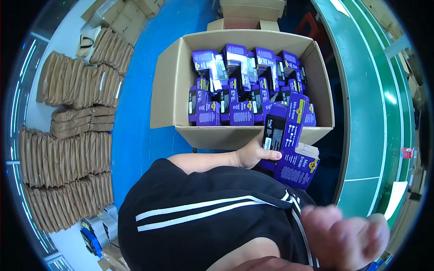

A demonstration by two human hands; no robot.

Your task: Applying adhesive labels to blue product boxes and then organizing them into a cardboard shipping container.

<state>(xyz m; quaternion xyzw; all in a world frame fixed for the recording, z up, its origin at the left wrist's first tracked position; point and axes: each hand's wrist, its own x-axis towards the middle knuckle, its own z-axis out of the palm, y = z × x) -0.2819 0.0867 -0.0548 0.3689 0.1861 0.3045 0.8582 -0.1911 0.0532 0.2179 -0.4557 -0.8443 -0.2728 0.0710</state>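
My left hand (254,153) grips a thick stack of purple flat-folded cartons (289,140), its thumb pressed on the front one. These cartons are L-shaped, with black and yellow patches and white print. The stack is held tilted at the near right of an open cardboard box (253,134), overlapping its near wall. More bundles of the same purple cartons (242,113) stand in rows inside the box. Low on the right, close to the camera, my right hand (343,235) is smeared by motion. Its fingers look bent, but their hold cannot be made out.
Right of the box runs a long green worktable (361,135) with a white paper (395,198) on it. Piles of brown paper-wrapped bundles (68,158) line the left side, beyond the blue floor (135,104). Another open cardboard box (251,11) stands behind.
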